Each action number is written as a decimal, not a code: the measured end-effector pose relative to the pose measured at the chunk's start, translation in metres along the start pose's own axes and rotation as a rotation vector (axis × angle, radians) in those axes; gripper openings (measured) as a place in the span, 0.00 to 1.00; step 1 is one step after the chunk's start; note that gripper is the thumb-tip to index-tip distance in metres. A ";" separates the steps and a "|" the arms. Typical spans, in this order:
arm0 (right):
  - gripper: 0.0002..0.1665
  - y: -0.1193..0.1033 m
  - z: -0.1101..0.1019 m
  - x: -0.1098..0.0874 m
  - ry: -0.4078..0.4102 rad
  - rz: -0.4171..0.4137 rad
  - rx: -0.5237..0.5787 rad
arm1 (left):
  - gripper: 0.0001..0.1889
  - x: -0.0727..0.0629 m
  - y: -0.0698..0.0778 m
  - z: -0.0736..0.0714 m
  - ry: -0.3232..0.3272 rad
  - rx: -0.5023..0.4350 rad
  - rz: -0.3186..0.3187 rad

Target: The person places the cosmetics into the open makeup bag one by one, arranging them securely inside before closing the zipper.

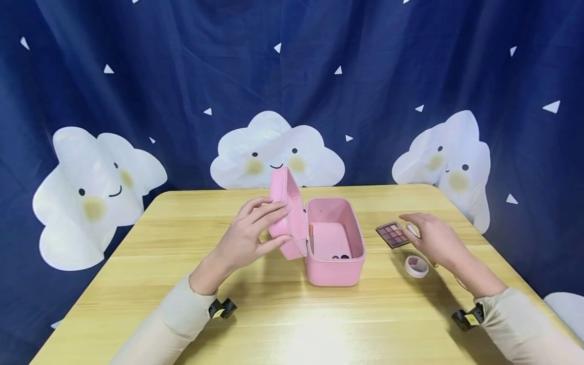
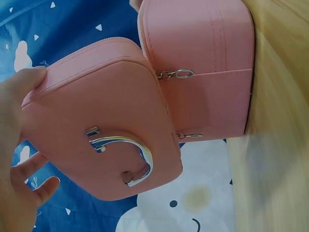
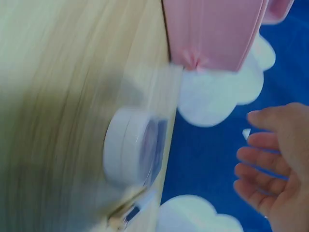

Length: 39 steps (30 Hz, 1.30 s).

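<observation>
A pink cosmetic case (image 1: 335,274) stands on the table, its lid (image 1: 292,223) swung up on the left. My left hand (image 1: 251,228) grips the lid at its edge; a silver handle (image 2: 145,154) shows on the lid's outer face in the left wrist view. Inside the case are a slim tube with an orange-brown end (image 1: 312,238) and small dark items (image 1: 342,257). My right hand (image 1: 433,238) hovers with fingers loosely bent, holding nothing, beside an eyeshadow palette (image 1: 392,234) and a round white compact (image 1: 416,266). A slim gold-coloured item (image 3: 126,212) is partly hidden beneath this hand.
The light wooden table (image 1: 182,304) carries everything. Behind its far edge hangs a dark blue curtain (image 1: 182,61) with white smiling clouds. The cosmetics lie to the right of the case.
</observation>
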State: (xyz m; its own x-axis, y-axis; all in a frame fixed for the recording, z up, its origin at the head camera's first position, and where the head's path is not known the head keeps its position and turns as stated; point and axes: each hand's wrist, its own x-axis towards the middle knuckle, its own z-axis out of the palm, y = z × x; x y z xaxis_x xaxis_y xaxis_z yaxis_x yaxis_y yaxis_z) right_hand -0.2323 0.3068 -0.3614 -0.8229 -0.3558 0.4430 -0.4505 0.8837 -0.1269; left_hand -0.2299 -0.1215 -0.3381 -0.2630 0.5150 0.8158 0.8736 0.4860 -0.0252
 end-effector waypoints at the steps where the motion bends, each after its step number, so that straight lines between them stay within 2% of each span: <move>1: 0.21 0.005 0.000 0.000 -0.031 0.034 -0.006 | 0.30 0.000 0.000 0.000 -0.001 0.001 -0.001; 5: 0.22 0.021 0.004 -0.002 -0.120 0.117 -0.019 | 0.29 -0.002 0.000 0.000 0.001 0.005 0.005; 10: 0.26 0.037 0.011 -0.003 -0.187 0.164 -0.020 | 0.29 -0.003 -0.001 -0.001 0.003 0.003 0.008; 18: 0.27 0.057 0.024 -0.005 -0.285 0.212 -0.008 | 0.29 -0.004 0.000 -0.001 -0.004 -0.001 -0.003; 27: 0.27 0.065 0.030 -0.007 -0.355 0.253 -0.023 | 0.29 -0.003 0.001 0.001 -0.001 -0.010 -0.005; 39: 0.12 0.063 0.035 -0.004 -0.392 0.310 -0.035 | 0.29 -0.004 0.001 0.002 0.010 -0.009 0.002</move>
State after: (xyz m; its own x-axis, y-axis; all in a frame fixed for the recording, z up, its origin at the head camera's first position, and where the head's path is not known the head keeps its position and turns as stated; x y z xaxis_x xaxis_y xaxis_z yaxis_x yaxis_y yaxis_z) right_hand -0.2696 0.3531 -0.4026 -0.9875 -0.1562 0.0214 -0.1576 0.9732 -0.1672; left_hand -0.2287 -0.1215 -0.3424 -0.2571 0.5091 0.8214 0.8779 0.4783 -0.0217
